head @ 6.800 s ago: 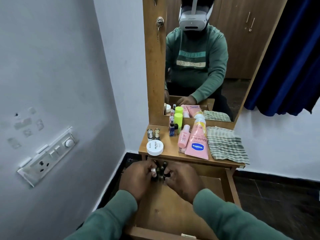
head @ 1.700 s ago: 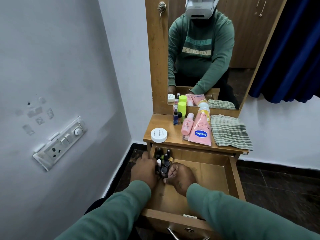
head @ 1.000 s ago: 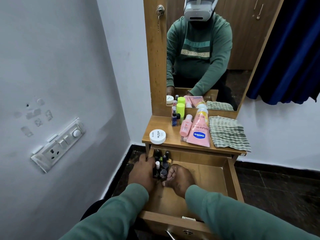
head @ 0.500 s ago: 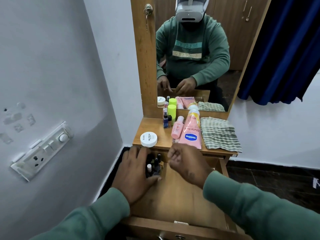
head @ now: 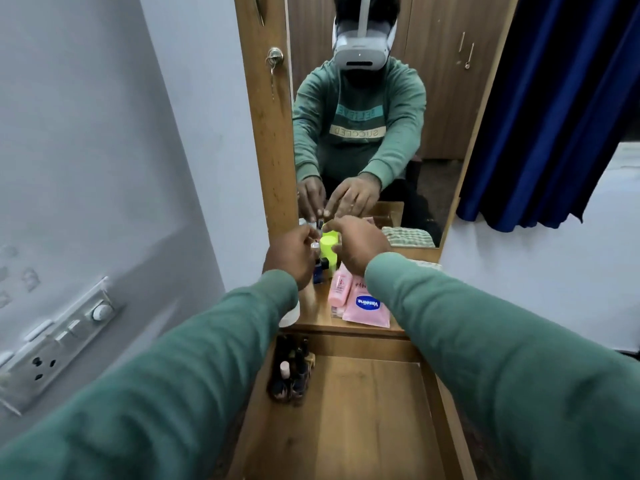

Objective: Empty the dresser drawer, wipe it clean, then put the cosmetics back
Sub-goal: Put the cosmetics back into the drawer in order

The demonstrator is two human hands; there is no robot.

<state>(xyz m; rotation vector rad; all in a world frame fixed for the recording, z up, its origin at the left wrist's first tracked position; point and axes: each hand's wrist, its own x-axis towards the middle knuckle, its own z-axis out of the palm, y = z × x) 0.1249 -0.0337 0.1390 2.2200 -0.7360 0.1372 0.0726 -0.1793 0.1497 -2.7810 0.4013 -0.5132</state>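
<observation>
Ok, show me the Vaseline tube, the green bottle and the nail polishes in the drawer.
Vaseline tube (head: 367,303): head view, on its blue label.
Green bottle (head: 328,245): head view, on its upper part.
Nail polishes (head: 294,377): head view, on the middle of the cluster.
</observation>
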